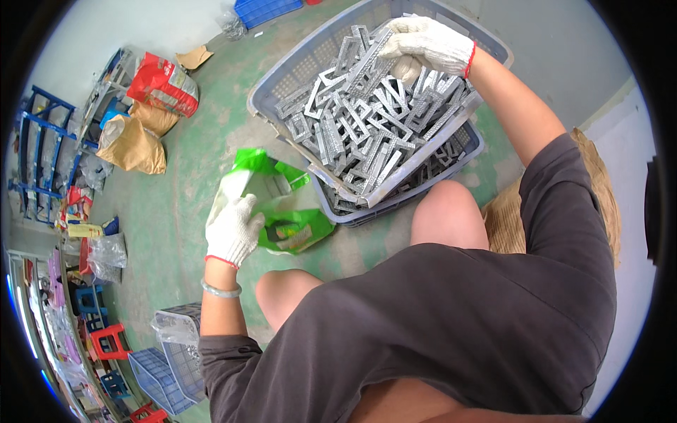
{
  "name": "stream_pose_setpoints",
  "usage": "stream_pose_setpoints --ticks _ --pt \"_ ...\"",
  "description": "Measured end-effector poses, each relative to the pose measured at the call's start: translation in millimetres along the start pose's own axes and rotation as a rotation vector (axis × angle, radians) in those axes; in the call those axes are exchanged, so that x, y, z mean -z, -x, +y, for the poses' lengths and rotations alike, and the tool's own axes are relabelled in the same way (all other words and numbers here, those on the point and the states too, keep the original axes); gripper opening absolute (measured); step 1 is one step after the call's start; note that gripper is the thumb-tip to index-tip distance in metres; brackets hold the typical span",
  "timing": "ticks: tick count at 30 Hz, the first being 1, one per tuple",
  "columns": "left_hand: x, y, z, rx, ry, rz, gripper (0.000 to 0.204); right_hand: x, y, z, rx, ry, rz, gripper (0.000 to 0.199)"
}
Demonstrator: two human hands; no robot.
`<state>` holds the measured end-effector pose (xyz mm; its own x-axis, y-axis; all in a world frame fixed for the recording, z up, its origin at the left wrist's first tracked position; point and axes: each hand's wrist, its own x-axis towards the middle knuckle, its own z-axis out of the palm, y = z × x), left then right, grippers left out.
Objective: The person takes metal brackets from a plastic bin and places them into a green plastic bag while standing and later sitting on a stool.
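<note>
1. Right hand (427, 44), white-gloved, is closed on grey metal brackets (367, 134) at the top of the pile; its fingertips are hidden among them.
2. Left hand (231, 229), gloved, grips the rim of an open green bag (293, 225); bag contents unclear.
3. The brackets fill a tilted blue-grey basket (282, 77) stacked on another, on the floor.

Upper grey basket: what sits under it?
Under the upper grey basket sits a blue basket holding more perforated metal pieces. How full it is cannot be seen; the upper basket covers most of it.
</note>
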<state>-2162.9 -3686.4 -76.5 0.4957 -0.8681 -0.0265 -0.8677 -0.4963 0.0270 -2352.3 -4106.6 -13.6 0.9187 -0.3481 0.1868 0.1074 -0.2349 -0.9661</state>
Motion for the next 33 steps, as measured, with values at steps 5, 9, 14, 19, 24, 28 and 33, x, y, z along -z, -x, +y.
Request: stream_pose_setpoints --ticks 5,9,14,19,24,28,33 --pt "9 -4 16 0.115 -0.164 -0.206 0.051 -38 26 -13 -0.102 0.006 0.011 0.018" --pt "1 5 1 0.224 -0.275 -0.372 0.07 -52 25 -7 -0.278 0.06 0.047 0.022" --pt "-10 20 -4 0.341 -0.296 -0.421 0.069 -27 -1 23 -0.174 0.695 0.031 0.02" --pt "-25 -23 43 -0.215 -0.181 0.241 0.03 4 -8 66 -0.484 0.887 -0.064 0.017" --pt "-101 -99 14 -0.095 -0.418 0.02 0.056 -8 -24 72 -0.298 1.42 -0.177 0.023" --pt "-126 -92 -29 0.215 -0.319 -0.332 0.046 -48 -2 21 -0.428 1.766 -0.048 0.031" --pt "-168 -40 -81 0.288 -0.377 -0.509 0.042 -148 -1 -53 0.191 1.581 -0.106 0.025"
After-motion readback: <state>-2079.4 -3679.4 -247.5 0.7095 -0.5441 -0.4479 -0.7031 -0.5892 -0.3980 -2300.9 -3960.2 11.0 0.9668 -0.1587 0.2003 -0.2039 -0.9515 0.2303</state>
